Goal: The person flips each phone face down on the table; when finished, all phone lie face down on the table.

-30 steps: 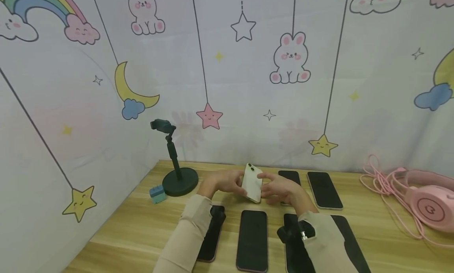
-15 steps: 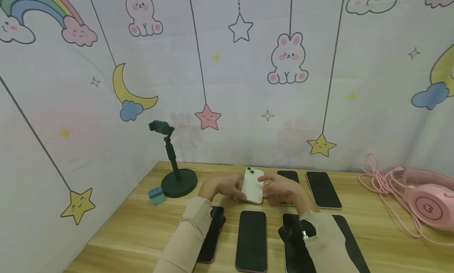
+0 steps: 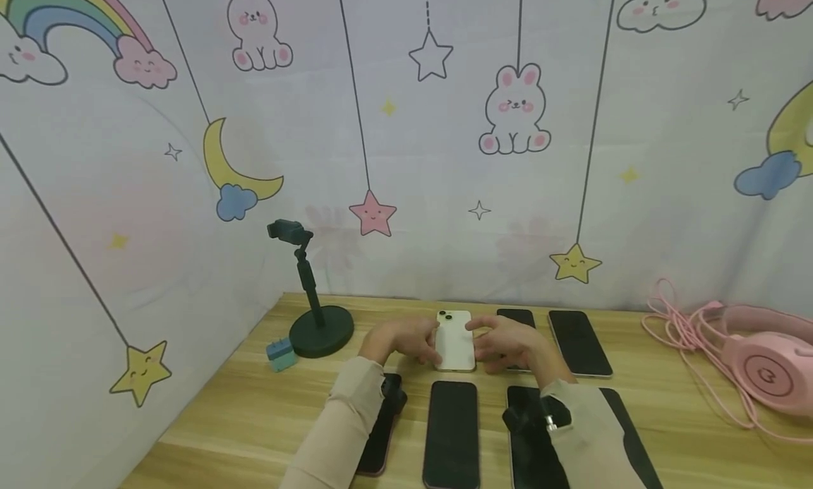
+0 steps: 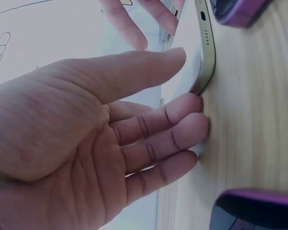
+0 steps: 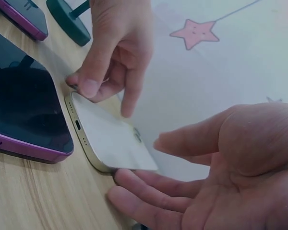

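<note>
A white smartphone (image 3: 455,342) lies back up on the wooden table, its two-lens camera at the far left corner. My left hand (image 3: 413,337) is at its left side; in the left wrist view its fairly straight fingers (image 4: 163,134) rest by the long edge, and the thumb overlaps the back near the bottom corner. On the other side is my right hand (image 3: 506,341). In the right wrist view, its extended fingers (image 5: 144,191) touch the table and the phone's edge, while the thumb stands apart from the back.
Nearest the white phone lies a dark-screened phone (image 3: 451,432). More phones lie under the left forearm (image 3: 377,439), under the right forearm (image 3: 533,447) and at the back right (image 3: 580,342). A black stand (image 3: 320,331), a small blue block (image 3: 281,353) and pink headphones (image 3: 768,362) flank them.
The white phone, tilted up a second ago, has come down flat and straightened. Both hands have lowered with it and stay at its two sides.
</note>
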